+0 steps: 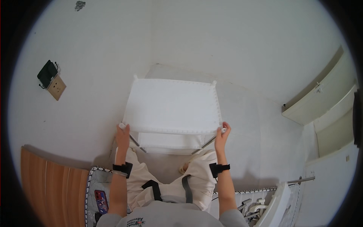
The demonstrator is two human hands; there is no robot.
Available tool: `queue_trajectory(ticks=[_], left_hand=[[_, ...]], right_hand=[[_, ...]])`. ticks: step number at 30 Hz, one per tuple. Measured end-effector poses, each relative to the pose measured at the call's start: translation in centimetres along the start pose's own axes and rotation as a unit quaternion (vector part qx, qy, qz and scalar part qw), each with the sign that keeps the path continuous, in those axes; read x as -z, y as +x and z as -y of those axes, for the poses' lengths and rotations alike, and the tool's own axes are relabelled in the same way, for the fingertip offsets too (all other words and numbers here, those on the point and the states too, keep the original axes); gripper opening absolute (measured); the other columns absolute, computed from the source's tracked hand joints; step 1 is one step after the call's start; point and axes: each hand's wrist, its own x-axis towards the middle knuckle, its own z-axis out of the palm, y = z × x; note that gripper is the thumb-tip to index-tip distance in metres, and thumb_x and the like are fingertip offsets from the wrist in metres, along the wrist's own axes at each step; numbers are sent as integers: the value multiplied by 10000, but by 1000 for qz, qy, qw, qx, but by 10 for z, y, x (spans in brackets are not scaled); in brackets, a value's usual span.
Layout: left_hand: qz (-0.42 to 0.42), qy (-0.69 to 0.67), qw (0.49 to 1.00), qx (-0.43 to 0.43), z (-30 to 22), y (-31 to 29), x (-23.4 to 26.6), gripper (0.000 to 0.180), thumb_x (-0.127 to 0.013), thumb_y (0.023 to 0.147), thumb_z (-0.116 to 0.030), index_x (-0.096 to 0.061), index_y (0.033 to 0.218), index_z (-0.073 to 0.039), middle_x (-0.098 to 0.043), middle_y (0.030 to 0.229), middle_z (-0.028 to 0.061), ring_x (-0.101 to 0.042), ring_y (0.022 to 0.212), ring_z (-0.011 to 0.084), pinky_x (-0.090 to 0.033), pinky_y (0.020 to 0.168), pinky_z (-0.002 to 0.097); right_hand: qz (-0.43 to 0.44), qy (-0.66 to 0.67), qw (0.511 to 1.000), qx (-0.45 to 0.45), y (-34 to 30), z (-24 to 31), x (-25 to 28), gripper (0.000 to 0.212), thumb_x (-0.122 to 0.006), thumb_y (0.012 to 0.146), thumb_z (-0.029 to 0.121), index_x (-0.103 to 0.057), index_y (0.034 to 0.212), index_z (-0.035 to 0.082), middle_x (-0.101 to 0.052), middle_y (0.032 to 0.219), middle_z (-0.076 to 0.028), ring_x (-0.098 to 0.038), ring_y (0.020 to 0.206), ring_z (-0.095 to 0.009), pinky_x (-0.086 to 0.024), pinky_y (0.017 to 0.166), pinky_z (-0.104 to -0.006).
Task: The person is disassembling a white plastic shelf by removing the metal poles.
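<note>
In front of my knees stands a white shelf rack [172,104]. Its flat top panel has a raised knob at each corner, and a lower white shelf [170,140] shows beneath it. Slim metal tubes [204,145] run down from the near corners. My left hand [123,133] is closed round the near left corner, with the white knob showing at its fingers. At the near right corner my right hand [223,134] grips in the same way. The palms and the undersides of both corners are hidden.
White walls meet behind the rack. A wall socket [56,87] with a dark green holder is at the left. Below it is a wooden panel [56,181]. A phone [101,201] lies by my left arm, and loose tubes and white fittings [259,207] lie by my right. Cabinet [317,94] at right.
</note>
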Motion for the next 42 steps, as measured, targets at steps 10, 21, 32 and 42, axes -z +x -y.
queue_trajectory(ticks=[10,21,32,42], left_hand=[[230,-166,958,-38,-45,-155,-18,568,-560,827,-81,-217,1261,49,-404,1207,200,-406,1149,253,-311,971,332],[316,-295,901,-21,-24,-183,-16,709,-524,830,-15,-42,1349,10,-433,1226,185,-414,1156,234,-296,980,344],[372,-284,884,-7,13,-175,-18,415,-523,854,-60,-379,1237,13,-513,957,8,-475,851,62,-399,747,208],[488,-239,839,-20,-3,-149,-8,283,-506,866,-71,-492,1132,22,-535,966,6,-492,849,60,-409,743,203]], right_hand=[[-86,-194,976,40,80,-39,72,490,-511,823,105,-284,1218,-76,-343,1175,-248,-345,1120,-346,-283,964,-406],[39,-87,991,91,-107,92,-15,398,-586,725,92,-440,1081,-9,-443,1085,-172,-407,1046,-306,-311,898,-381],[362,-59,891,266,-146,142,-67,304,-630,732,171,-537,989,39,-510,1021,-97,-453,1053,-278,-318,915,-399],[353,-73,896,259,-148,140,-67,302,-688,687,192,-555,920,55,-511,995,-72,-470,1042,-255,-331,867,-363]])
